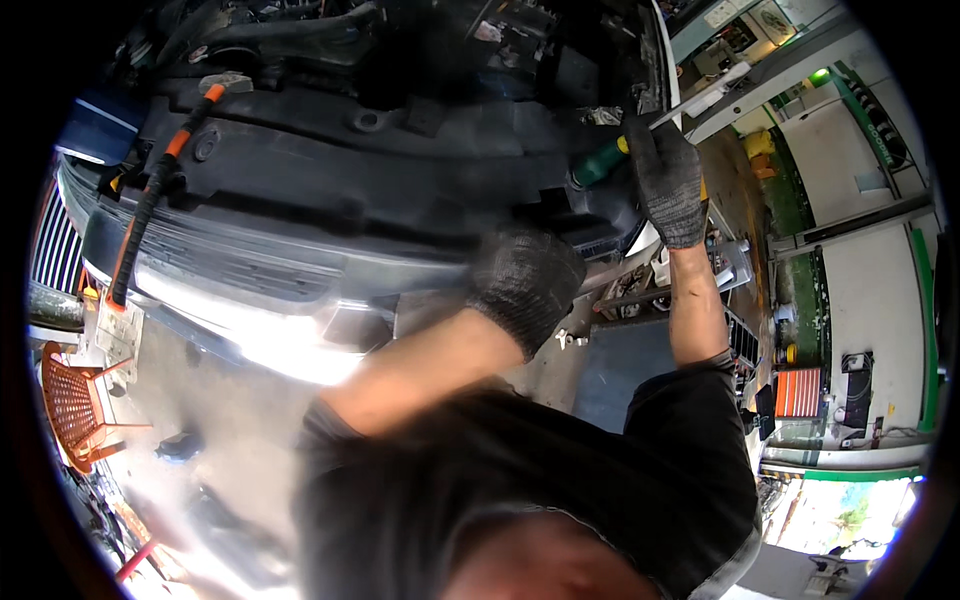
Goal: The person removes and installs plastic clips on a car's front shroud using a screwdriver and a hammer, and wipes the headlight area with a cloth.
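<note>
An open engine bay with a black plastic panel (pixel 350 150) spans the upper middle, above a silver grille (pixel 230 285). My right hand (pixel 665 190), in a dark knit glove, is closed on a green tool with a yellow collar (pixel 603 160) at the panel's right end; a thin metal rod (pixel 705 95) runs upward past it. My gloved left hand (pixel 525 285) is at the front edge of the panel, below the tool; its fingers are smeared and partly hidden. A long black-and-orange bar (pixel 150 215) rests across the front of the vehicle at left.
An orange woven chair (pixel 70 400) stands on the pale floor at lower left. To the right are a dark grey surface (pixel 620 365) beneath clutter, an orange slatted box (pixel 797 398), pale walls with green edging (pixel 865 300), and a bright opening at lower right.
</note>
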`<action>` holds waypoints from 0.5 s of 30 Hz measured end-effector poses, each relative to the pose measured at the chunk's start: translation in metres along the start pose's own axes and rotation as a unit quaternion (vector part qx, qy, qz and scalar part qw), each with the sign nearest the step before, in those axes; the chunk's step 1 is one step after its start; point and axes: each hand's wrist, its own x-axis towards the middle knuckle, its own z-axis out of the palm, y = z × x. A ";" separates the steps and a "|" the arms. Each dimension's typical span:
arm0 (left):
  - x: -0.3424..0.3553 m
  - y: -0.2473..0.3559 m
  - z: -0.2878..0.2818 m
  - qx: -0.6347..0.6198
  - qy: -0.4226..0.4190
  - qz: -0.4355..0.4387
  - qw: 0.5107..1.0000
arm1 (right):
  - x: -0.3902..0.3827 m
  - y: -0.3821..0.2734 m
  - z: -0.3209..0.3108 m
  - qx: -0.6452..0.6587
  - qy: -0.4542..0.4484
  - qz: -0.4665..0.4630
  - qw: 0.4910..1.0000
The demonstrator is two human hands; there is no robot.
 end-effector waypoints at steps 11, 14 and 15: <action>-0.034 -0.006 0.009 -0.031 0.177 0.102 0.978 | 0.043 -0.144 0.010 -0.132 -0.088 -0.277 0.948; -0.098 0.011 0.031 -0.053 0.297 0.117 0.946 | 0.057 -0.182 0.054 -0.145 -0.188 -0.291 0.927; -0.124 0.015 0.045 -0.140 0.251 0.095 0.953 | 0.059 -0.192 0.066 -0.187 -0.247 -0.281 0.908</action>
